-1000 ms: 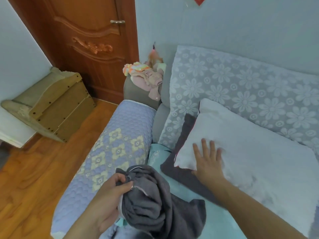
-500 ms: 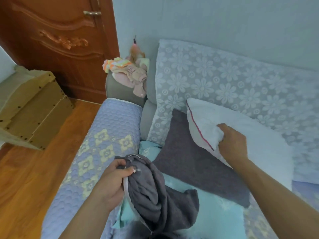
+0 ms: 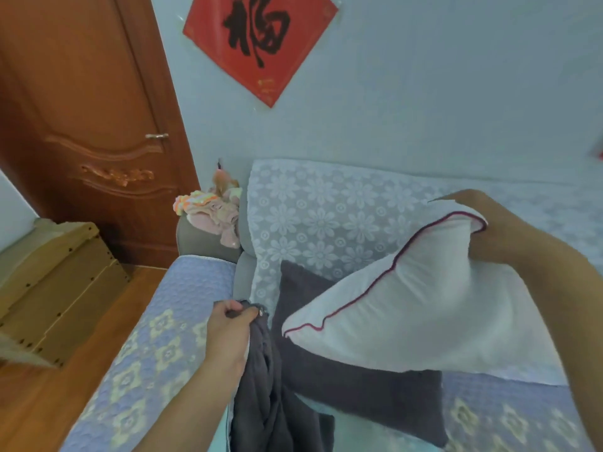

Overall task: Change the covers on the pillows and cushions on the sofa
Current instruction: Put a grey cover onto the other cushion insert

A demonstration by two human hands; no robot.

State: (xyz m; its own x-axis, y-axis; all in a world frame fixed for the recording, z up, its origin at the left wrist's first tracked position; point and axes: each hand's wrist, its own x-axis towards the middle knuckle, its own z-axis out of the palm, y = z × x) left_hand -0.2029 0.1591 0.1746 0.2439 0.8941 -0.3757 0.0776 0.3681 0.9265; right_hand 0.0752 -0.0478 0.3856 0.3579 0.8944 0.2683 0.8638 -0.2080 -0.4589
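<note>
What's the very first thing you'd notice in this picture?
Probably the big white pillow with a red piped edge, which the right hand holds up over the sofa. Next, the red paper sign high on the wall, and the dark grey cover hanging from the left hand.

Your left hand gripped the loose cover beside the sofa arm. To its right, your right hand held the bare pillow above a cushion on the seat. Clothes lay behind, on the arm's far end.
</note>
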